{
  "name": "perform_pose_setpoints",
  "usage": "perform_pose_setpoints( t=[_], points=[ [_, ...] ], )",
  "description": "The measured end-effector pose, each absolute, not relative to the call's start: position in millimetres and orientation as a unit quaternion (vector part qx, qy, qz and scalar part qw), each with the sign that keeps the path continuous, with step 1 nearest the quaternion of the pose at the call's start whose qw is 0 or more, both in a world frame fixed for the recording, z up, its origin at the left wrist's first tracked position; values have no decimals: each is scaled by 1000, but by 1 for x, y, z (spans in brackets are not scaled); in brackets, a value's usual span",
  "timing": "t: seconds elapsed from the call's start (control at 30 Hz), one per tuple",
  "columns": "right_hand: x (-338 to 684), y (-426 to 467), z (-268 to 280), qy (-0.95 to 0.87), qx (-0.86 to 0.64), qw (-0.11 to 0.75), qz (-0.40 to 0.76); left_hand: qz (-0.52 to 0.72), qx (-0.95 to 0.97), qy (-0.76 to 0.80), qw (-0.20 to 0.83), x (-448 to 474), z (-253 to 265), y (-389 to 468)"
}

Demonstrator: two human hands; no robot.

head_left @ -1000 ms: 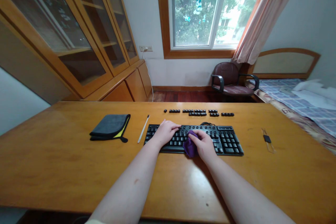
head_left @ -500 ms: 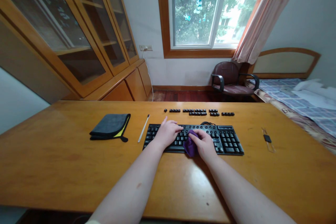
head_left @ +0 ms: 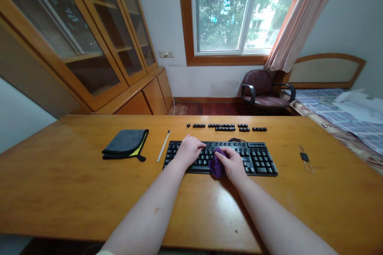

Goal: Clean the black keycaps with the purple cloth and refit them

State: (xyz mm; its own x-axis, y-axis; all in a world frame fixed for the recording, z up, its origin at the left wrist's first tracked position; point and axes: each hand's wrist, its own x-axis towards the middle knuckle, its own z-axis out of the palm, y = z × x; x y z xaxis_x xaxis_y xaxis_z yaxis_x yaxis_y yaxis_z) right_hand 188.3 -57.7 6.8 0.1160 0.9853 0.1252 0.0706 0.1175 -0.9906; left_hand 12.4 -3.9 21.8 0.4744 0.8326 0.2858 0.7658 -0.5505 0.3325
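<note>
A black keyboard [head_left: 260,162] lies across the desk in front of me. My left hand [head_left: 190,151] is over its left part, fingers bent and drawn together, their tips at the upper rows of keys. Whatever those fingertips pinch, if anything, is too small to make out. Pinched in my right hand [head_left: 234,164] is a crumpled purple cloth [head_left: 217,167], which hangs over the keyboard's middle and front edge. Behind the keyboard, several loose black keycaps [head_left: 221,126] lie in rows. The top row of the keyboard shows small bare key mounts.
Left of the keyboard are a thin white brush-tipped stick [head_left: 163,147] and a folded grey cloth [head_left: 125,142] with yellow lining. A wire keycap puller [head_left: 304,157] with a black grip lies to the right. Beyond the wooden desk [head_left: 89,195] stands an office chair [head_left: 260,87].
My left hand's raised finger has come down, and its fingers have drawn closer together at the upper keys. My right hand and the purple cloth have hardly moved.
</note>
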Motion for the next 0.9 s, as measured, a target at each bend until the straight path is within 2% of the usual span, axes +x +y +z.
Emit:
perform_pose_setpoints(
  t=[0.23,0.9],
  points=[
    [188,-58,7,-515,-511,541,425,189,868,458,-1,21,25,-14],
    [187,-57,2,-491,-495,557,450,91,860,500,51,42,32,-36]
  ],
)
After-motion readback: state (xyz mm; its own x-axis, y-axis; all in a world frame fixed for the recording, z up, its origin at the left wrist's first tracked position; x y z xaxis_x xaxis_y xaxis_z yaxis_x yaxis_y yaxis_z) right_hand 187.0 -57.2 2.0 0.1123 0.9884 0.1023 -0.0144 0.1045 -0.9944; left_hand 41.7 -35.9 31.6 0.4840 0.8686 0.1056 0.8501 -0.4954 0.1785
